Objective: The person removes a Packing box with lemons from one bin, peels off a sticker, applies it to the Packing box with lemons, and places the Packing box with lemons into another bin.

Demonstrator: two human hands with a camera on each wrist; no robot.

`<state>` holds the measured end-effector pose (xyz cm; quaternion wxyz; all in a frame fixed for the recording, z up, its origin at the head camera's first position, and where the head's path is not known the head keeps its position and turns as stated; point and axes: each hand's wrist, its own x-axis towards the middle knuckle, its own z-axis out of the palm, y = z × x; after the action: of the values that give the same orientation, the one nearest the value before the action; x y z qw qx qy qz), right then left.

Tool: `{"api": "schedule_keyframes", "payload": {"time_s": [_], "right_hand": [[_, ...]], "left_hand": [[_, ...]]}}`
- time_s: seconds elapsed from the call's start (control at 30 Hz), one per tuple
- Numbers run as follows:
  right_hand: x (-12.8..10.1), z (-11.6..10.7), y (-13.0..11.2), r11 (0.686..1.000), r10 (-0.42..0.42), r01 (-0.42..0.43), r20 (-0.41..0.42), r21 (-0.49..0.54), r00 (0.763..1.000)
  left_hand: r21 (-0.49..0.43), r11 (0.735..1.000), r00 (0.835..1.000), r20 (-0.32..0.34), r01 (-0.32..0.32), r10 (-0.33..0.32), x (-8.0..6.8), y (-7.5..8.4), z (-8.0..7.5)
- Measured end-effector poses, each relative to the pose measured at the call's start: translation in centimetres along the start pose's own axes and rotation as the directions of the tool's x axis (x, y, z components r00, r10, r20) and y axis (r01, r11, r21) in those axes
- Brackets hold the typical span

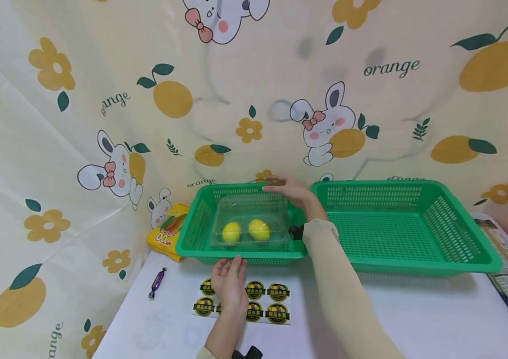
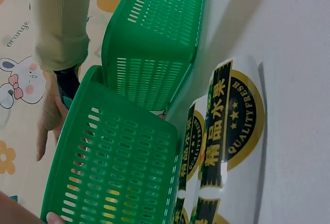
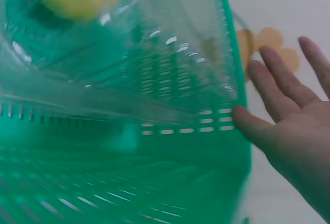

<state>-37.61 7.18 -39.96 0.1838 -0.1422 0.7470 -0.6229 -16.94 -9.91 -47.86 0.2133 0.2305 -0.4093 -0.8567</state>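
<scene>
I judge the left basket (image 1: 271, 256) on the tabletop (image 1: 424, 319) light and slightly springy, best held by opposite rims: at the back my right fingers (image 3: 283, 74) spread apart; at the front, whether my left fingers (image 1: 234, 269) clamp I cannot tell.

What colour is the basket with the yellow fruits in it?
Green. The basket shows best in the head view.

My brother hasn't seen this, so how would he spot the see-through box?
Two green baskets stand side by side on the white table. Look inside the left basket. The clear plastic box sits in there: unlike the green slotted walls around it, it's colourless, with two yellow fruits showing inside.
</scene>
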Motion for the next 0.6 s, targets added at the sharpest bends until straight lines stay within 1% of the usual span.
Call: {"api": "schedule_keyframes", "payload": {"time_s": [0.17, 0.37, 0.47, 0.6], "right_hand": [[0.7, 0.0, 1.4, 0.997, -0.034, 0.036, -0.034, 0.075, 0.999], [1.3, -0.1, 2.8, 0.996, 0.000, 0.007, -0.078, 0.093, 0.997], [1.5, -0.2, 3.0, 0.994, 0.001, 0.008, -0.079, 0.109, 0.997], [1.9, -0.4, 3.0, 0.991, -0.003, 0.011, -0.057, 0.134, 0.998]], "left_hand": [[0.004, 1.000, 1.000, 0.003, -0.005, 0.005, -0.2, 0.1, 0.0], [0.009, 1.000, 1.000, 0.003, 0.001, -0.001, -0.3, 0.1, -0.1], [0.002, 1.000, 1.000, 0.001, -0.003, 0.003, -0.2, 0.2, 0.0], [-0.001, 1.000, 1.000, -0.004, -0.004, 0.004, 0.1, 0.2, 0.1]]}}
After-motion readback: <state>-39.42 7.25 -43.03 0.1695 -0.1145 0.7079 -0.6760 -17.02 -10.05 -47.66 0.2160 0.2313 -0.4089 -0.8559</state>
